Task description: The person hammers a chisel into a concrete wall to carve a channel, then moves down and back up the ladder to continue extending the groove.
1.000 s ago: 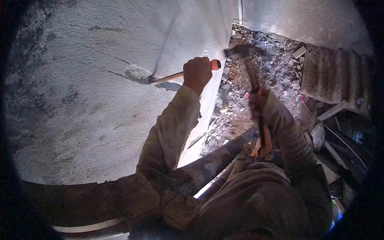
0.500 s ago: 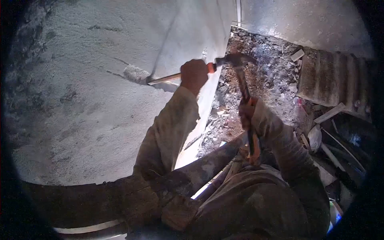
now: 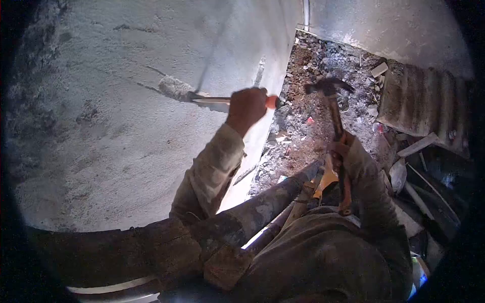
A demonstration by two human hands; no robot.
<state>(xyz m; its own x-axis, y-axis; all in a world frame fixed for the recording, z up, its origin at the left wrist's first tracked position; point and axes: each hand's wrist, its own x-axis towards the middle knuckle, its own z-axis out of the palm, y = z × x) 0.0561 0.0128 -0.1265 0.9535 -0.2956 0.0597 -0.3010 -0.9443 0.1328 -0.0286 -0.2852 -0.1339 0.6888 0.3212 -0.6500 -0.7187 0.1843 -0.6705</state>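
Note:
My left hand [image 3: 246,110] is closed around the handle of a chisel [image 3: 212,100], whose orange butt end [image 3: 273,102] sticks out past my fist on the right. The chisel's blade rests in a rough chipped groove [image 3: 174,88] in the grey plastered wall [image 3: 126,141]. Closed on its shaft, my right hand [image 3: 341,147] grips a claw hammer [image 3: 331,88]. The hammer head is up and to the right of the chisel's butt, with a gap between the two.
Rubble [image 3: 313,121] covers the ground beside the wall. A corrugated sheet [image 3: 424,106] lies at the right, near wood scraps [image 3: 417,145] and a white bag [image 3: 398,175]. Thick dark poles [image 3: 268,204] cross in front of my body.
The hammer head has swung right, away from the chisel's butt, which it was at before. My right hand moved right with it. My left hand and the chisel's butt sit slightly lower.

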